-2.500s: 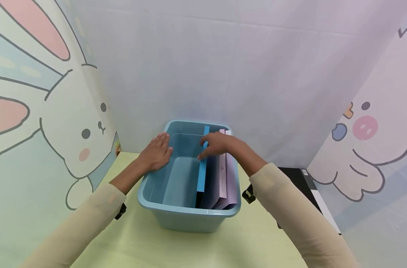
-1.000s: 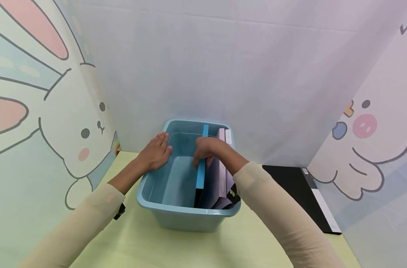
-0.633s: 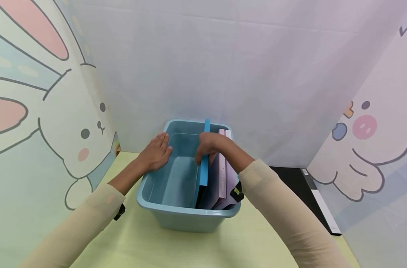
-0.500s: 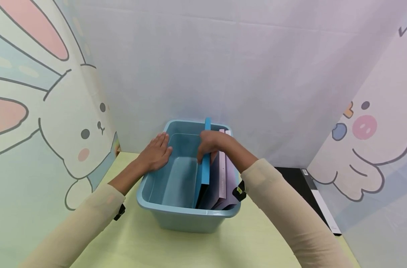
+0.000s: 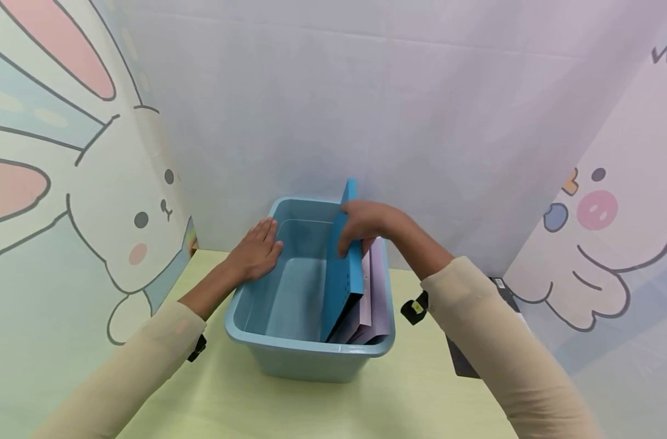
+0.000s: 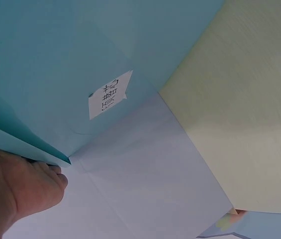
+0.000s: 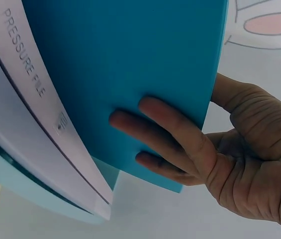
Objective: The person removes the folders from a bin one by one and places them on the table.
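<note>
A blue file folder (image 5: 339, 280) leans to the right inside a light blue plastic bin (image 5: 311, 361), its far top corner above the rim. My right hand (image 5: 369, 221) grips it by the spine, thumb on one face and fingers (image 7: 167, 119) spread on the other in the right wrist view. Beside it stand pale pink and lilac file folders (image 5: 380, 299), one spine (image 7: 36, 94) reading "PRESSURE FILE". My left hand (image 5: 255, 250) rests on the bin's left rim with straight fingers; in the left wrist view this hand (image 6: 28, 186) lies along the edge.
On the pale yellow table (image 5: 202, 402), a black folder (image 5: 464, 360) lies right of the bin, mostly hidden under my right forearm. A white label (image 6: 110, 94) is stuck on the bin's outer wall. A pale curtain (image 5: 289, 122) hangs close behind the bin.
My right hand has wrapped round the blue file folder's spine and drawn it upward and to the right, tilting it. My left hand has stayed on the rim.
</note>
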`<state>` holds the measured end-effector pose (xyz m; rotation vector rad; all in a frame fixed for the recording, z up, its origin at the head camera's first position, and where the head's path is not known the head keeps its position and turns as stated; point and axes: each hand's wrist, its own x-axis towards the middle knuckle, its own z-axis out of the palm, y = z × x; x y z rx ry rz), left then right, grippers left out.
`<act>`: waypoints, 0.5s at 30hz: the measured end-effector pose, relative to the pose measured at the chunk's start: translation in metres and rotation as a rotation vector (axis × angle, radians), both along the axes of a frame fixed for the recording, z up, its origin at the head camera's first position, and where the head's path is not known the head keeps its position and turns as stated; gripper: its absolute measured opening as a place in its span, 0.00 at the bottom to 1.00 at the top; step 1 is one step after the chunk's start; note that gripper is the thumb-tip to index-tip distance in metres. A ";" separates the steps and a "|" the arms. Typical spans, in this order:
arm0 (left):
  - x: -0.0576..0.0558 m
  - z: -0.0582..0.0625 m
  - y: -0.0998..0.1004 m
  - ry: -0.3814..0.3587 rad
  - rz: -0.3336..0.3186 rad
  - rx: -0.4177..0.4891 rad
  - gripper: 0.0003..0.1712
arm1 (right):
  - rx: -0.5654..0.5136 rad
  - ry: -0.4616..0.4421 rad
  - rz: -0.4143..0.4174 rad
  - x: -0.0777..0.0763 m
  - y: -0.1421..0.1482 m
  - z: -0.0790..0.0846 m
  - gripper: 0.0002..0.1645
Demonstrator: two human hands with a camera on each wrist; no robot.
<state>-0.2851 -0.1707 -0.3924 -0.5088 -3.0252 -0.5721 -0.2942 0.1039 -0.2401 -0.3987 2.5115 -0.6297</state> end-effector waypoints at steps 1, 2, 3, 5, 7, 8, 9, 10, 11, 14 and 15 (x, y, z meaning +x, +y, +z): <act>0.000 0.000 0.000 0.001 -0.001 0.002 0.42 | -0.006 0.006 -0.004 0.001 0.004 0.002 0.71; 0.000 0.000 0.001 -0.001 -0.001 0.003 0.41 | -0.014 0.010 -0.009 0.002 0.007 0.005 0.71; 0.000 0.000 0.001 0.000 -0.001 0.003 0.41 | -0.025 0.011 -0.013 0.002 0.011 0.007 0.72; -0.001 -0.001 0.001 0.002 0.000 0.004 0.41 | -0.037 0.016 -0.019 0.003 0.019 0.010 0.72; -0.001 -0.002 0.000 0.003 0.000 0.006 0.41 | -0.041 0.019 -0.021 0.002 0.025 0.012 0.71; -0.001 -0.002 0.000 0.002 0.001 0.006 0.41 | -0.047 0.014 -0.026 0.002 0.028 0.013 0.70; -0.001 -0.002 0.000 0.002 0.002 0.007 0.41 | -0.050 0.010 -0.031 0.001 0.031 0.013 0.70; -0.001 -0.002 0.000 0.003 0.002 0.009 0.41 | -0.049 0.008 -0.039 0.001 0.034 0.013 0.70; 0.000 -0.002 0.001 0.003 0.003 0.010 0.41 | -0.049 0.004 -0.046 0.001 0.036 0.014 0.70; 0.001 -0.001 0.001 0.003 0.006 0.010 0.41 | -0.055 -0.002 -0.062 0.001 0.045 0.015 0.70; 0.001 -0.001 0.001 0.004 0.006 0.009 0.41 | -0.055 0.001 -0.063 0.001 0.048 0.015 0.70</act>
